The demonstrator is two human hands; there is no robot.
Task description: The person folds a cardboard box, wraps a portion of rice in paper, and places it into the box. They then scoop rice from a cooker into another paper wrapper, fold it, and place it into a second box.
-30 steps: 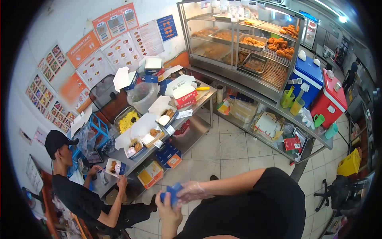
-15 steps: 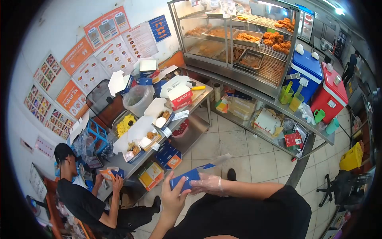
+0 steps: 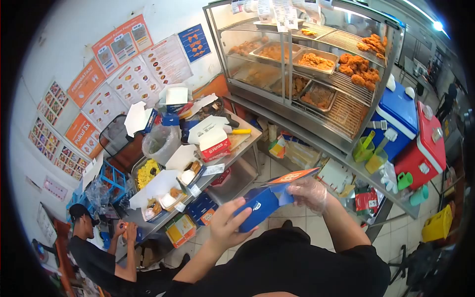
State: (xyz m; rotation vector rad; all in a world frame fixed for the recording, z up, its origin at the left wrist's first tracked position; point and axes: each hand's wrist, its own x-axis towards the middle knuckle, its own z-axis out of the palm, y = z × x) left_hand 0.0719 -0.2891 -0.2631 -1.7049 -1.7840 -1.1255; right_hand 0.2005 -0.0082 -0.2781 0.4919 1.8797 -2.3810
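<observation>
A blue cardboard food box (image 3: 262,208) is held in front of my body, with its orange-printed lid flap standing out to the right. My left hand (image 3: 228,225) grips the left side of the box, fingers over its face. My right hand (image 3: 310,194), in a clear plastic glove, is closed on the box's right end by the flap. Its fingertips are partly hidden, and the inside of the box does not show.
Left, a steel table (image 3: 225,163) bears open meal boxes (image 3: 190,173) and a tray of yellow rice (image 3: 147,173). A co-worker (image 3: 94,247) stands there handling a small box. A heated glass cabinet (image 3: 297,74) holds fried chicken; blue (image 3: 396,114) and red (image 3: 423,143) coolers stand right.
The box has come up and to the right, and its orange-printed flap now shows. My gloved right hand has shifted right, to the flap end. The view has turned slightly.
</observation>
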